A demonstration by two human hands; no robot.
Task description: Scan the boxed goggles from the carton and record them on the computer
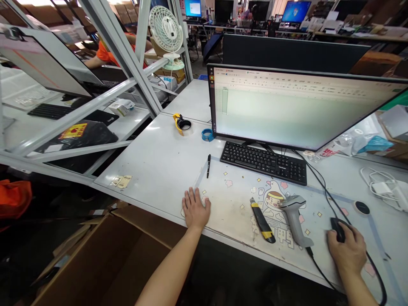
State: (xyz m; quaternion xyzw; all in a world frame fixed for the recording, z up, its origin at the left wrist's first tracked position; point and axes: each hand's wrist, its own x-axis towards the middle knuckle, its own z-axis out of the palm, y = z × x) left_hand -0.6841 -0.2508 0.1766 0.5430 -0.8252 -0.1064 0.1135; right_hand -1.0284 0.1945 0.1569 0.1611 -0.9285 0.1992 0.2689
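Note:
My left hand (195,208) lies flat on the desk near its front edge, fingers stretched out and nothing under the fingertips that I can see. At the right, my right hand (349,246) is wrapped over a black computer mouse (340,229) on the printed desk mat (232,204). Between the hands lie a black and yellow utility knife (262,222) and a grey barcode scanner (295,219) with its cable. A black pen (208,166) rests just beyond my left hand. Behind it are a black keyboard (264,162) and a monitor (299,110) showing a spreadsheet.
A tape dispenser (182,125) and a blue tape roll (208,135) sit left of the monitor. An open cardboard box (95,259) stands below the desk's left edge. Metal frame bars (123,55) carry a fan (166,29). A white charger (384,189) lies at right.

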